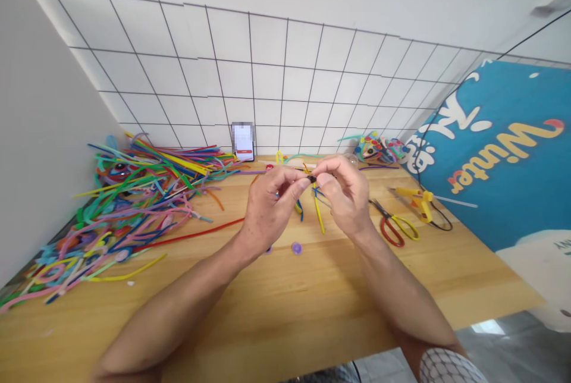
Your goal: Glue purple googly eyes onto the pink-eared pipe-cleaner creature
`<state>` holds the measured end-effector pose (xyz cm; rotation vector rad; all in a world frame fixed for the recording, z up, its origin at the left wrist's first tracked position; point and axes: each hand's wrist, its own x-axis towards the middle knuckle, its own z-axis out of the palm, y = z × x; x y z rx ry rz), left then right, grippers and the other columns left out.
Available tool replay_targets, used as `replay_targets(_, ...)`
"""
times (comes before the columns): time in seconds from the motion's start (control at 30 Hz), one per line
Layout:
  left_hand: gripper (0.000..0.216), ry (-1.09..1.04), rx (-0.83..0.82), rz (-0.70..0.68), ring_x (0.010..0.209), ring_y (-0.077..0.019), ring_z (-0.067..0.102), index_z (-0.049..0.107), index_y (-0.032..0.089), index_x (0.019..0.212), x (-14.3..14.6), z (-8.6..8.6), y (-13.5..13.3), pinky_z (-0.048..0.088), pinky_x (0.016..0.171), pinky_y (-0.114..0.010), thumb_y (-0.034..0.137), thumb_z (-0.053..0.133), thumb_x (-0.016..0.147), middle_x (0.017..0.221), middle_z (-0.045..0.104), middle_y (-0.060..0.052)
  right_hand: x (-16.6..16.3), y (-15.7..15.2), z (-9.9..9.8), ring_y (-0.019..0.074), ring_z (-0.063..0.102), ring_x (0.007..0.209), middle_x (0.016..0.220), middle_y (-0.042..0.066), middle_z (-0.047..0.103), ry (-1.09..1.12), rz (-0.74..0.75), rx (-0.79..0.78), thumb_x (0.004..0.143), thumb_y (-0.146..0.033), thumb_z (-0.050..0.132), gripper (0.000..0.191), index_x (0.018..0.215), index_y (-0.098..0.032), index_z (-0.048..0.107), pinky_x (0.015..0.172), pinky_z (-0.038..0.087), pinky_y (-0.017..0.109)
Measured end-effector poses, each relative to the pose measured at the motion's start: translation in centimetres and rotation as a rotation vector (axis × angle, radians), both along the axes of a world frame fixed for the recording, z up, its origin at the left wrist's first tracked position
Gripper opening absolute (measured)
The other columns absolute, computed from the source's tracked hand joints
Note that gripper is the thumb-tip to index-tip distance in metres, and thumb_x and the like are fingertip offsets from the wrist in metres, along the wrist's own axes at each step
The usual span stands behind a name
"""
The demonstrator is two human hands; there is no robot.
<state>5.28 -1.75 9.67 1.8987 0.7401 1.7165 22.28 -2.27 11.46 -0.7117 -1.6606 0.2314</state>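
Note:
My left hand (272, 204) and my right hand (343, 192) meet above the middle of the wooden table (285, 305). Both are closed in a pinch on a small dark piece (311, 179) held between the fingertips. Yellow and blue pipe cleaners (318, 210) hang down from between the hands toward the table. A small purple button (297, 247) lies on the wood just below my left hand.
A big heap of coloured pipe cleaners (134, 192) covers the table's left side. Red-and-yellow scissors (395, 225) and a yellow glue gun (419, 200) lie right of my hands. A phone (243, 142) leans on the grid wall. A blue banner (504, 157) stands at right.

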Motion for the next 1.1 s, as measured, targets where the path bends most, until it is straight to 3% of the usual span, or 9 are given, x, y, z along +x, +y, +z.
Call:
replay_targets(0.27,0.022,0.066,0.000,0.024,0.068,-0.0151,0.062,0.075,0.022,0.087,-0.2,0.3,-0.1,0.051,0.067,-0.030,0.036,0.072,0.103,0.078,0.076,-0.001,-0.2,0.0,0.3,0.0180,0.067,0.079,0.085,0.000,0.073,-0.074,-0.055,0.031,0.097,-0.022,0.064,0.012,0.086,-0.025,0.065,0.076,0.055,0.035)
replay_targets(0.77,0.013,0.046,0.020,0.009,0.070,-0.0135,0.065,0.076,0.021,0.089,-0.2,0.3,0.0,0.053,0.068,-0.027,0.025,0.073,0.101,0.082,0.078,-0.001,0.1,0.2,0.3,0.0191,0.066,0.076,0.081,0.000,0.072,-0.143,-0.096,0.092,0.098,-0.025,0.063,0.015,0.084,-0.026,0.064,0.074,0.055,0.038)
replay_targets(0.93,0.015,0.022,-0.009,0.001,0.071,-0.0136,0.064,0.076,0.022,0.087,-0.5,0.6,0.0,0.052,0.069,-0.028,0.028,0.074,0.101,0.081,0.076,-0.001,0.8,0.3,0.5,0.0198,0.069,0.081,0.086,0.001,0.074,-0.155,-0.006,0.094,0.095,-0.025,0.067,0.003,0.093,-0.026,0.070,0.076,0.056,0.038)
replay_targets(1.1,0.020,0.015,-0.079,-0.052,0.065,-0.0136,0.058,0.075,0.021,0.086,-0.7,0.7,0.1,0.046,0.060,-0.027,0.034,0.074,0.101,0.076,0.073,-0.001,1.1,0.3,0.5,0.0198,0.070,0.082,0.089,0.001,0.076,-0.134,0.037,0.006,0.095,-0.025,0.066,0.006,0.095,-0.025,0.072,0.077,0.056,0.037)
